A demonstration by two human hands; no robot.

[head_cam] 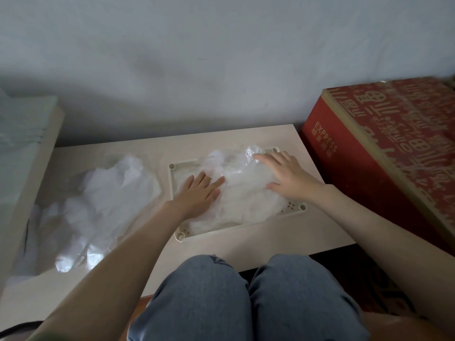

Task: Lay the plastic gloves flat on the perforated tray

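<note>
The cream rectangular perforated plastic tray [184,164] lies flat on the pale surface [246,249], towards its right half. The tray has a round socket at each visible corner, and small holes show at its near right corner.

The translucent plastic gloves [246,193] lie inside the tray as a crumpled layer that covers most of its floor. At the far right corner the film rises above the rim and spills past it.

Left hand [200,190]: palm down on the left part of the glove layer. Its fingers [216,181] are straight and close together, released, pressing on the film and grasping nothing.

Right hand [286,174]: palm down on the far right part of the glove layer. Its fingers [264,157] are spread and extended, released, with the tips resting on the raised film near the far right corner. The thumb points back towards the person.

A second heap of translucent plastic gloves [105,193] lies loose on the surface to the left of the tray, apart from it.

A red cardboard box printed "EXPRESS" [369,156] stands just beside the right edge of the surface. The person's knees in blue jeans [209,291] are at the near edge. A plain pale wall [221,57] stands behind.
</note>
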